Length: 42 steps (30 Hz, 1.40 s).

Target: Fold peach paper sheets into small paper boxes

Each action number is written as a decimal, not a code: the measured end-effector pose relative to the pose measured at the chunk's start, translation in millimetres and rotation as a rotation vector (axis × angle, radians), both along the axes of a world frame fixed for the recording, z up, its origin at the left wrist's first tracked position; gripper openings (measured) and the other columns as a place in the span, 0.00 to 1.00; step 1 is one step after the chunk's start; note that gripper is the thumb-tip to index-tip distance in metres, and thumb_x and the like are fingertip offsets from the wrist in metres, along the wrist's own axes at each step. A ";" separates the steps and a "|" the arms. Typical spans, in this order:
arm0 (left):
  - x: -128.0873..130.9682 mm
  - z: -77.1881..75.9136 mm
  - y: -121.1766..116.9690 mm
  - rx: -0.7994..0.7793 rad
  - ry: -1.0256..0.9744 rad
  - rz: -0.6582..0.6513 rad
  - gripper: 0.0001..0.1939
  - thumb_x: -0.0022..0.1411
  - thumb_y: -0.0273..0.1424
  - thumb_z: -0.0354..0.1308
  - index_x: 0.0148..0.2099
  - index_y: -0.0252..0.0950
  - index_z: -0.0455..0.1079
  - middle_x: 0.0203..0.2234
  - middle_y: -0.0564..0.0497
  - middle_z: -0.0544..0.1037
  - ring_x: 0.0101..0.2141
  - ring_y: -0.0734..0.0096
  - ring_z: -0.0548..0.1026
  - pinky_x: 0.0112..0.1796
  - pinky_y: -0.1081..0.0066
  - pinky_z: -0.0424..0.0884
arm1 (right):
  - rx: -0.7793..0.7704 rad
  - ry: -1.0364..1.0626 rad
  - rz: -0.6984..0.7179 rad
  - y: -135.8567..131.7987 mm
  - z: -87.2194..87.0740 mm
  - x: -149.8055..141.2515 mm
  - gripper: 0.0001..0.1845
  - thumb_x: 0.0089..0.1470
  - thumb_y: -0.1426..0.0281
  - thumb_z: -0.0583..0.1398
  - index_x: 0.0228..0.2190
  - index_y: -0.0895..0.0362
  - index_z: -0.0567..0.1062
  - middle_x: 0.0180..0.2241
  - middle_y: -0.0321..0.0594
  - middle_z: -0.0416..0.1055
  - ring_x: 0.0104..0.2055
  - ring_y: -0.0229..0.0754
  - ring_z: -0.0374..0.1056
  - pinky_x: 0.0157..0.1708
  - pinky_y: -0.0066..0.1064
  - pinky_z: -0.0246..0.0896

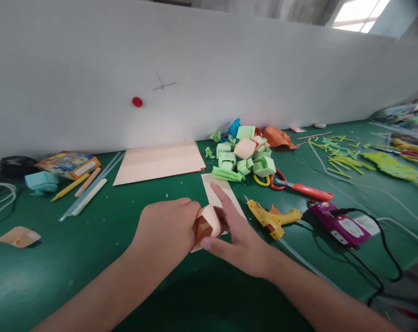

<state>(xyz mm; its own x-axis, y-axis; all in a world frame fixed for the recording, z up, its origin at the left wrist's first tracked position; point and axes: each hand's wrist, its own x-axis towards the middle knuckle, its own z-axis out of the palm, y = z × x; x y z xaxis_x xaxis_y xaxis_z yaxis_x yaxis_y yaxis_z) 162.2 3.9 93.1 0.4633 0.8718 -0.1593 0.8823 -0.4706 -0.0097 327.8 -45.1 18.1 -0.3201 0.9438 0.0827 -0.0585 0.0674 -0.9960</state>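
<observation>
Green felt covers the desk (91,258) in front of me, and a plain white wall runs along its far edge with a red dot (137,102) stuck on it.

At the middle, my left hand (167,228) is curled around a half-folded peach paper (207,225), fingers pinching its left side, while my right hand (238,235) presses it from the other side, forefinger stretched out flat over a peach strip (217,189) lying under it. The fold looks loose, I judge; if either pinch slackens it could spring open, and a hard press could crease it crooked.

Just right of my right hand lies a yellow glue gun (273,216), nozzle toward me. Its tip may be hot, so a careless reach could burn me or smear glue on the paper. Beyond it are red scissors (301,186) and a purple device (338,226) with a black cord.

Farther back sits a pile of green boxes (245,159), a peach sheet (160,161) and, left, some pencils (79,186).
</observation>
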 end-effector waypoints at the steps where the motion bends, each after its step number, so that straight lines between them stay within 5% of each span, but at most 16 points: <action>1: 0.4 0.2 0.3 -0.008 0.001 0.001 0.05 0.56 0.29 0.56 0.28 0.40 0.70 0.28 0.53 0.76 0.26 0.68 0.69 0.24 0.68 0.53 | -0.004 -0.002 0.007 0.9 0.4 0.4 0.64 0.56 0.60 0.69 0.72 0.49 0.29 0.50 0.44 0.71 0.47 0.45 0.73 0.50 0.44 0.68; 10: -5.1 -0.3 -0.6 -0.032 -0.071 -0.057 0.05 0.53 0.33 0.57 0.33 0.41 0.71 0.30 0.50 0.77 0.26 0.63 0.72 0.24 0.68 0.53 | -0.105 0.032 0.033 2.4 0.6 2.4 0.57 0.57 0.58 0.68 0.72 0.45 0.37 0.51 0.42 0.71 0.51 0.46 0.70 0.54 0.44 0.63; 16: -3.9 3.6 1.8 -0.095 0.008 0.020 0.02 0.53 0.29 0.57 0.28 0.40 0.70 0.25 0.50 0.77 0.24 0.63 0.73 0.25 0.69 0.54 | -0.170 0.133 0.076 6.3 4.0 5.9 0.58 0.54 0.58 0.71 0.72 0.45 0.42 0.53 0.43 0.70 0.52 0.47 0.69 0.56 0.46 0.62; 21: -4.9 4.9 3.8 -0.112 0.012 0.061 0.11 0.59 0.31 0.54 0.40 0.39 0.77 0.28 0.46 0.80 0.27 0.55 0.77 0.26 0.67 0.57 | -0.257 0.249 0.097 15.2 0.1 2.7 0.57 0.50 0.62 0.73 0.70 0.47 0.49 0.54 0.43 0.70 0.54 0.46 0.68 0.54 0.42 0.64; 25: -18.0 0.3 10.7 -0.102 -0.177 0.099 0.28 0.66 0.44 0.50 0.64 0.44 0.70 0.35 0.44 0.83 0.33 0.53 0.79 0.28 0.68 0.60 | -0.337 0.406 0.045 21.5 -2.6 -3.1 0.50 0.45 0.63 0.74 0.65 0.49 0.60 0.50 0.41 0.71 0.49 0.45 0.70 0.47 0.38 0.68; 28: -31.3 -2.0 20.5 -0.266 -0.393 0.112 0.37 0.65 0.51 0.52 0.71 0.42 0.60 0.31 0.49 0.80 0.30 0.59 0.78 0.26 0.70 0.61 | -0.368 0.590 0.091 25.7 -4.0 -6.3 0.40 0.47 0.61 0.72 0.60 0.49 0.66 0.50 0.39 0.73 0.48 0.45 0.71 0.48 0.38 0.67; 32: -47.7 -11.2 33.0 -0.497 -0.837 0.040 0.32 0.69 0.52 0.48 0.67 0.41 0.66 0.27 0.53 0.76 0.27 0.69 0.73 0.26 0.73 0.64 | -0.423 0.729 0.240 33.1 -7.4 -10.9 0.36 0.49 0.56 0.68 0.58 0.50 0.68 0.49 0.42 0.75 0.49 0.48 0.72 0.48 0.42 0.66; 38: -62.5 -40.2 32.8 -0.408 -1.076 -0.069 0.27 0.66 0.48 0.57 0.62 0.42 0.71 0.31 0.52 0.77 0.30 0.70 0.73 0.32 0.71 0.71 | -0.502 0.779 0.242 45.9 -17.1 -23.7 0.30 0.48 0.56 0.66 0.51 0.52 0.71 0.45 0.41 0.76 0.46 0.47 0.72 0.45 0.41 0.66; 42: -62.6 -54.7 30.1 -0.359 -1.212 0.049 0.26 0.64 0.49 0.58 0.57 0.39 0.76 0.34 0.47 0.81 0.29 0.67 0.75 0.30 0.69 0.72 | -0.542 0.855 0.275 58.3 -22.6 -35.2 0.29 0.54 0.50 0.62 0.54 0.49 0.69 0.46 0.39 0.76 0.45 0.47 0.72 0.41 0.40 0.67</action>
